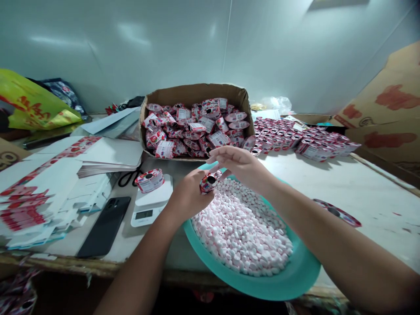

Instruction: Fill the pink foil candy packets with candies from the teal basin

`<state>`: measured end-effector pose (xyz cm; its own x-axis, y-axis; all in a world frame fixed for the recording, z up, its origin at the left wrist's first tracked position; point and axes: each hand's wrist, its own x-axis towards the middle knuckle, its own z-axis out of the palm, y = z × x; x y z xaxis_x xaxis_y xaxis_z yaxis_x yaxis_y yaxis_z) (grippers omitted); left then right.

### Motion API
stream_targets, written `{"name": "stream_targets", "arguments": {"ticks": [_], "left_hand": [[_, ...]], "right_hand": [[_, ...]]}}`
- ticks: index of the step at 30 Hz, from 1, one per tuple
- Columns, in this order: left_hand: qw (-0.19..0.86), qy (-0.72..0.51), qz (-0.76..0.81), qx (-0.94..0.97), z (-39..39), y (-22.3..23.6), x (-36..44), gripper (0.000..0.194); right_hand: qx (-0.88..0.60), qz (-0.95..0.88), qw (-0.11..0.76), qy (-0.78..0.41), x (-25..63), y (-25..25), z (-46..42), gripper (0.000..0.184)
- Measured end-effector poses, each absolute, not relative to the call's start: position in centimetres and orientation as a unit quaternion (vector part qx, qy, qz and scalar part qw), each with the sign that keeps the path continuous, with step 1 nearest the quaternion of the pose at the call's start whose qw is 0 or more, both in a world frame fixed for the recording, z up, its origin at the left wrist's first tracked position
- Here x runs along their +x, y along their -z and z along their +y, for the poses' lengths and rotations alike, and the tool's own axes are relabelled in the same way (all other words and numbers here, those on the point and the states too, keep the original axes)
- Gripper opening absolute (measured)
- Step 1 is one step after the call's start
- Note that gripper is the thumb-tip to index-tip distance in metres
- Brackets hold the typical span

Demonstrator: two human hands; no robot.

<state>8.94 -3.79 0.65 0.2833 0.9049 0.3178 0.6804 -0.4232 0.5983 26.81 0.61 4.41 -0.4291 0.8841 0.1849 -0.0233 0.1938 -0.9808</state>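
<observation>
My left hand [190,197] is closed around a small red-and-white printed packet [209,182], held over the far rim of a teal basin [295,275]. The basin is heaped with small pink and white candies [241,227]. My right hand [238,162] hovers just above the packet, fingers curled in a loose pinch at its open mouth; what they hold, if anything, is hidden. Another packet [150,180] of the same print sits on a small white digital scale [149,202] to the left.
A cardboard box [197,92] full of packets stands behind the basin. Rows of packets [305,141] lie to its right. Stacks of flat printed cartons [42,192], a black phone [105,225] and scissors [129,177] lie left. Large cardboard [387,109] leans at right.
</observation>
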Motion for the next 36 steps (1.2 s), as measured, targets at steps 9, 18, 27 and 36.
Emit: {"name": "stream_targets", "arguments": {"ticks": [9, 18, 27, 36], "left_hand": [[0.187, -0.334, 0.487, 0.785, -3.8, -0.6, 9.0, 0.045], [0.177, -0.314, 0.489, 0.794, -3.8, -1.0, 9.0, 0.037], [0.163, -0.32, 0.483, 0.798, -3.6, -0.3, 9.0, 0.044], [0.151, -0.327, 0.488, 0.795, -3.5, 0.1, 8.9, 0.05]], "right_hand": [[-0.32, -0.571, 0.451, -0.606, 27.0, -5.3, 0.0, 0.031], [-0.315, -0.577, 0.445, -0.607, 27.0, -5.4, 0.1, 0.049], [-0.263, -0.582, 0.44, -0.631, 27.5, -5.6, -0.1, 0.053], [-0.224, -0.6, 0.47, -0.607, 28.0, -6.0, -0.1, 0.051]]}}
